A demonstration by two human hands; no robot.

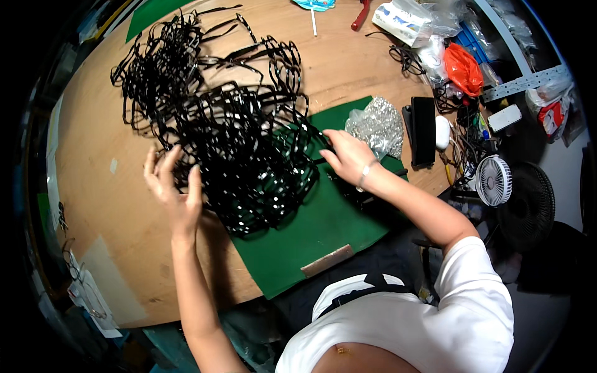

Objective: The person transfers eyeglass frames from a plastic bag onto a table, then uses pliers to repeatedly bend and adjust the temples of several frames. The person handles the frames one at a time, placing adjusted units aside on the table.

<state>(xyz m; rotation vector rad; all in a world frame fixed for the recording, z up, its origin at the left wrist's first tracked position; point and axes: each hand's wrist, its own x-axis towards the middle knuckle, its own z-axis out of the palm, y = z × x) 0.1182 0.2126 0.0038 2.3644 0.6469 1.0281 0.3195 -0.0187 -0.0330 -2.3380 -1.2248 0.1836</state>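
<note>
Black eyeglass frames (pixel 233 149) heaped between left hand (pixel 179 200), fingers spread apart, and right hand (pixel 350 155), cannot tell if gripping.

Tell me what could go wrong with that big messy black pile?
The black frames lie heaped in a tangle, so tugging one could drag others along or maybe bend them. Also, the silvery bundle lies close to the right hand, so it might get bumped.
</note>
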